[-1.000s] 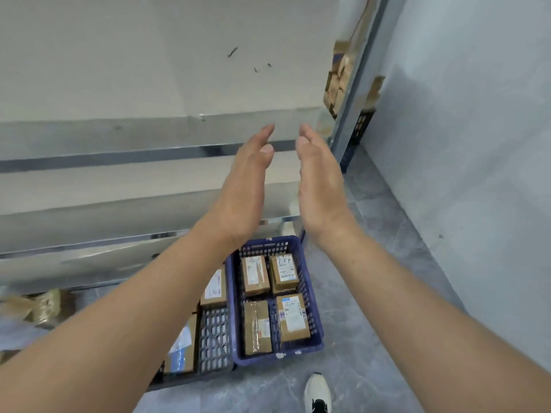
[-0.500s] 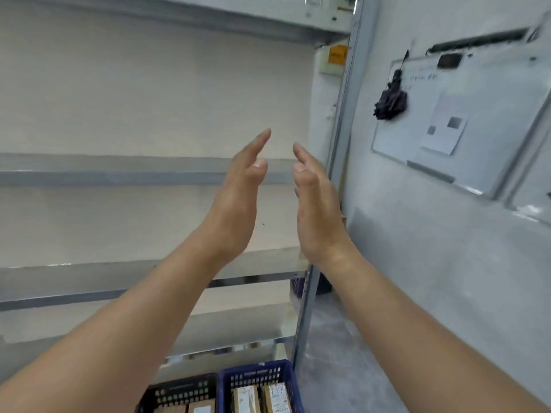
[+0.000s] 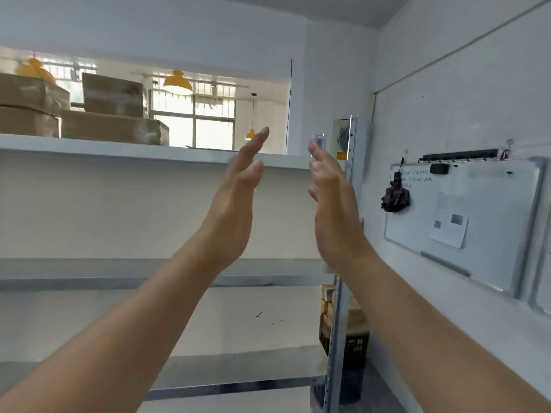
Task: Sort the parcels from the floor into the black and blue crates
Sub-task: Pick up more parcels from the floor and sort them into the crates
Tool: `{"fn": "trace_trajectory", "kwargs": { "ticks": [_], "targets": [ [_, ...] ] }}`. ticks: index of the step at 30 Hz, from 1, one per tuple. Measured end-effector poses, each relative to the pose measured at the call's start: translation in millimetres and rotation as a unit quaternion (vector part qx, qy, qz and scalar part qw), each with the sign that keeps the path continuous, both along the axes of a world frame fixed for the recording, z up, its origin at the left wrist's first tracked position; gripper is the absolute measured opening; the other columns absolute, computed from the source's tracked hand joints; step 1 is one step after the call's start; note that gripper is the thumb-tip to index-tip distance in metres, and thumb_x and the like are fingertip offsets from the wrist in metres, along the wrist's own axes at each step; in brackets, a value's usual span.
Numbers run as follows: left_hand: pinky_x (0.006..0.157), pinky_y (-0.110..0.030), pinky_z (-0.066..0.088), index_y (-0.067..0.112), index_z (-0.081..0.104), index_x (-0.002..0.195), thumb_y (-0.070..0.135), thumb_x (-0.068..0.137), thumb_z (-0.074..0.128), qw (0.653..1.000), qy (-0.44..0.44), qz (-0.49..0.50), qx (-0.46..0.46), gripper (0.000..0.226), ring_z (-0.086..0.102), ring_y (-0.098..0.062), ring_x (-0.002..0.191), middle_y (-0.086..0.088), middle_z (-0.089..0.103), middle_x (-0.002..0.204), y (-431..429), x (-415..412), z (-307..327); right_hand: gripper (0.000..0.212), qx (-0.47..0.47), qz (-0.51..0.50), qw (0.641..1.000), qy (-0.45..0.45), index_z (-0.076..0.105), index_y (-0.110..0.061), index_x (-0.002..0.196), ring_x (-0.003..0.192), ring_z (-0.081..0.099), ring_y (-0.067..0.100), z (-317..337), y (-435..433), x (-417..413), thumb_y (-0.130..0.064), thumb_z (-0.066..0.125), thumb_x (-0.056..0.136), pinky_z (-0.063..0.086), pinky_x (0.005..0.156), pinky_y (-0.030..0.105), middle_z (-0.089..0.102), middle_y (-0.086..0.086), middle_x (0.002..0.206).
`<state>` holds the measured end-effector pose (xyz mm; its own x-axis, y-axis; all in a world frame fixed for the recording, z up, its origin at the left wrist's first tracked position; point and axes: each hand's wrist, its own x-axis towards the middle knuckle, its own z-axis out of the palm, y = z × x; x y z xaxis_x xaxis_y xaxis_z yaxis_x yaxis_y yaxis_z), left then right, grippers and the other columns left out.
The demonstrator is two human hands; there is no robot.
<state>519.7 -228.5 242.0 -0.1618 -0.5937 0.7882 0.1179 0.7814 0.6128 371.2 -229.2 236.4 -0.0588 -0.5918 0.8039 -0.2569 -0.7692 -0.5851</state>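
My left hand (image 3: 234,201) and my right hand (image 3: 335,210) are raised in front of me at chest height, palms facing each other with a gap between them. The fingers of both are straight and hold nothing. The black and blue crates and the parcels on the floor are out of view below the frame.
A metal shelving unit (image 3: 155,269) with bare white shelves fills the left and centre. Large cardboard boxes (image 3: 89,114) sit on its top shelf. A whiteboard (image 3: 465,216) hangs on the right wall. Stacked boxes and a dark crate (image 3: 354,347) stand behind the shelf's upright.
The view has tilted up from the floor to the upper shelves, so the crates and parcels have dropped out of sight. Both hands stay raised and have drawn a little further apart.
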Motion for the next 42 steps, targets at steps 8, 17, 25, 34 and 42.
{"fn": "trace_trajectory", "kwargs": {
  "ticks": [8,17,25,34,42],
  "targets": [
    [0.118,-0.028,0.027,0.037,0.039,0.155,0.045,0.094,0.035,0.999,-0.008,0.025,-0.031,0.062,0.028,-0.004,0.152,0.022,0.037,0.162,-8,19,11,0.095,-0.011,0.018,1.000,0.005,0.041,-0.036,0.166,0.152,0.034,-0.007,5,2,14,-0.077,0.032,0.081,0.030,0.133,0.042,0.037,-0.019,0.172],
    [0.117,-0.028,0.027,0.046,0.037,0.155,0.048,0.095,0.035,0.992,-0.035,0.120,-0.026,0.060,0.028,0.004,0.150,0.032,0.032,0.161,-6,77,-10,0.090,-0.010,0.097,0.995,0.031,0.040,-0.035,0.166,0.147,0.033,-0.018,-13,-12,75,-0.074,0.030,0.086,0.027,0.117,0.010,0.037,-0.023,0.170],
    [0.112,-0.022,0.028,0.051,0.036,0.155,0.046,0.097,0.035,0.957,-0.045,0.287,-0.001,0.058,0.029,0.009,0.147,0.031,0.034,0.161,32,147,-33,0.089,0.011,0.245,0.968,0.045,0.038,-0.041,0.165,0.144,0.034,-0.017,-30,-30,160,-0.078,0.027,0.085,0.027,0.112,0.009,0.035,-0.023,0.171],
    [0.119,-0.031,0.023,0.062,0.041,0.144,0.045,0.096,0.038,0.866,0.009,0.495,0.068,0.051,0.026,0.009,0.150,0.031,0.035,0.160,130,184,-77,0.084,0.050,0.479,0.875,0.042,0.038,-0.040,0.165,0.153,0.033,-0.008,-80,1,245,-0.075,0.035,0.088,0.032,0.132,0.038,0.033,-0.046,0.151],
    [0.123,-0.027,0.021,0.070,0.037,0.140,0.043,0.104,0.034,0.776,0.021,0.613,0.145,0.045,0.026,0.026,0.138,0.046,0.036,0.150,205,165,-118,0.074,0.116,0.611,0.782,0.046,0.042,-0.048,0.160,0.154,0.032,-0.010,-126,51,269,-0.067,0.040,0.088,0.032,0.131,0.052,0.040,-0.035,0.159]
  ]
}}
